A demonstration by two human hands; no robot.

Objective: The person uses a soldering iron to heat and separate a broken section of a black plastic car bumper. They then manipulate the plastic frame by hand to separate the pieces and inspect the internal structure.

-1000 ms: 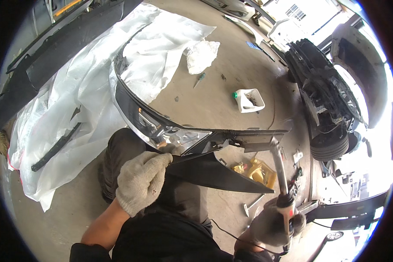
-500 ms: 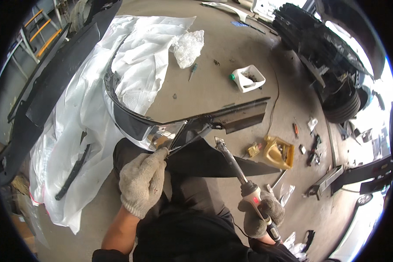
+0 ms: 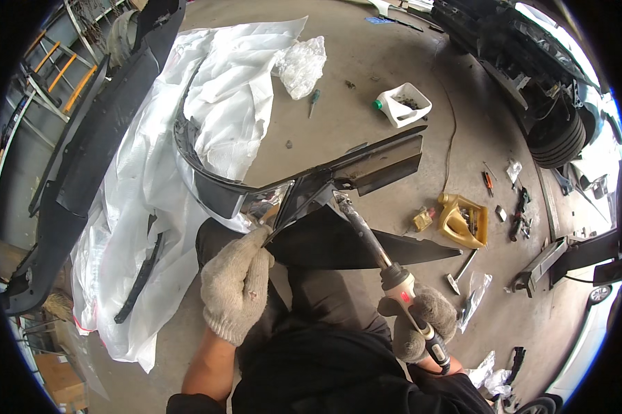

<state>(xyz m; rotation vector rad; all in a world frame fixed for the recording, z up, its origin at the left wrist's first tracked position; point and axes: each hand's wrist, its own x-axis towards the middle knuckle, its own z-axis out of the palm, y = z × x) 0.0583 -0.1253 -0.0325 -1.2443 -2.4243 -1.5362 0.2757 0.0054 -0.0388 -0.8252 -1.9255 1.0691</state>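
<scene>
A glossy black curved car fender (image 3: 218,195) lies across my lap, its arch toward the left and a flat section reaching right. My gloved right hand (image 3: 421,323) grips a hot-air plastic welder (image 3: 398,293), a pale handle with a long metal barrel. The nozzle is at the fender's inner edge, touching or nearly touching it. My gloved left hand (image 3: 238,286) is pinched at the fender's near side, on a thin dark rod (image 3: 303,219) that slants up toward the nozzle. Whatever else its fingertips hold is hidden.
White sheeting (image 3: 135,228) covers the floor at left, beside a large dark bumper (image 3: 97,148). Ahead is a cut white jug (image 3: 421,114); at right are a cut yellow jug (image 3: 463,238), a hammer (image 3: 454,284) and pliers (image 3: 488,183). A tyre (image 3: 558,138) stands far right.
The welder's nozzle has come up and left to the fender's edge. My view has shifted, so the surroundings sit differently. My left hand keeps its pinch at the fender.
</scene>
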